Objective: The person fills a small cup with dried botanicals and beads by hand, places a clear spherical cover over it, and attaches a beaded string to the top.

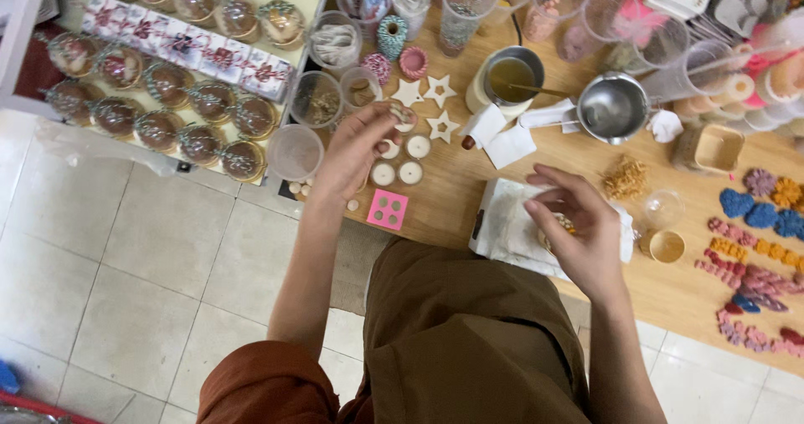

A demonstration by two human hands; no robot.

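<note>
A wooden table (469, 198) carries a white digital scale (502, 223), a steel melting pot (614, 106) and a cluster of white tealight candles (400, 163). The right hand (578, 223) curls over a small cup on the scale; its grip is hidden. The left hand (356, 152) pinches a small pale disc (402, 114) just above the tealights.

Single head view, steep downward look, close over wooden table (469, 198) edge and lap.
</note>
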